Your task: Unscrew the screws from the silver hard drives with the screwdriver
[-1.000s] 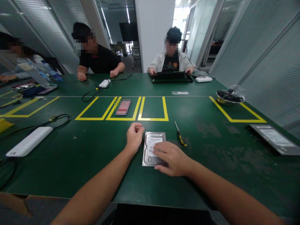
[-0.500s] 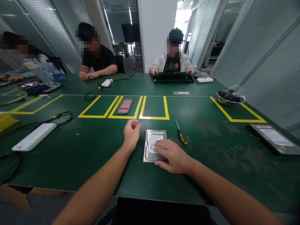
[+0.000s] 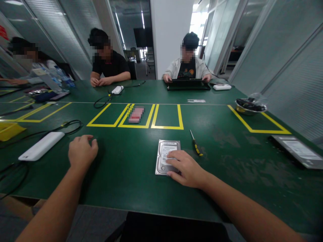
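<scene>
Pressing a hard drive (image 3: 167,155) flat on the green surface (image 3: 131,168).
Right hand (image 3: 185,168) rests spread on it; left hand (image 3: 82,153), loosely curled and holding nothing, sits well apart near a white power bank (image 3: 41,146).

Both forearms of the person were bare up to the edge of the picture, and no sleeve was visible on them. The left hand (image 3: 82,153) and the right hand (image 3: 187,168) wore no glove. No ring, watch or bracelet showed on the fingers and wrists. The nails looked short and plain. Below, between the arms, a dark garment was seen.
</scene>
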`<action>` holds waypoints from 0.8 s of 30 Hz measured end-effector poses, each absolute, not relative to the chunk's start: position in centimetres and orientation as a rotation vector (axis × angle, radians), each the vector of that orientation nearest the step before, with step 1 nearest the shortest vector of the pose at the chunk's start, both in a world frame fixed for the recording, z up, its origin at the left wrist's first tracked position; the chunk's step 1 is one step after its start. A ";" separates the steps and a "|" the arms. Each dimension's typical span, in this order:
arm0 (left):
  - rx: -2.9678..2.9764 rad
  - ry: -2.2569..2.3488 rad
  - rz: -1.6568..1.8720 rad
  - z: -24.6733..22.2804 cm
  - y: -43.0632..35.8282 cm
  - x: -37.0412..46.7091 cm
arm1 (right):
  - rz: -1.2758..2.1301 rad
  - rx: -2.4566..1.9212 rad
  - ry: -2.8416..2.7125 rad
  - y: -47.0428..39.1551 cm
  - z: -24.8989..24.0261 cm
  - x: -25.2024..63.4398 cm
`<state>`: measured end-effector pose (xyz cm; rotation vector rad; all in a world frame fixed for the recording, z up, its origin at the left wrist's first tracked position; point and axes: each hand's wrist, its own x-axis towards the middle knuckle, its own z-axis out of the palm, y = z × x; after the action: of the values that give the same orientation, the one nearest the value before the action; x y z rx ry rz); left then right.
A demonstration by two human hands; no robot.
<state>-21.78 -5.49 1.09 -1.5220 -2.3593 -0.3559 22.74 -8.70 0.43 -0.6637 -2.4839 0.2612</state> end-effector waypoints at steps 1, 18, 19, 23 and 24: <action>-1.446 -2.406 -0.302 0.9 -5.8 -22.9 | 0.266 -0.665 -2.486 -8.7 0.5 22.7; -1.015 -3.037 -0.416 0.9 -4.7 -26.5 | 0.323 -0.705 -2.475 -8.7 0.4 22.7; -1.008 -3.048 -0.415 1.0 -4.7 -26.5 | 0.327 -0.709 -2.479 -8.7 0.4 22.7; -0.989 -3.065 -0.414 0.9 -4.3 -26.5 | 0.334 -0.714 -2.486 -8.6 0.3 22.7; -0.977 -3.069 -0.420 0.8 -4.2 -26.6 | 0.335 -0.715 -2.487 -8.6 0.3 22.7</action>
<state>-26.60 -4.17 0.77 -0.9769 -3.0692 -0.4196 22.66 -8.64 0.34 -0.7149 -2.4875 0.3354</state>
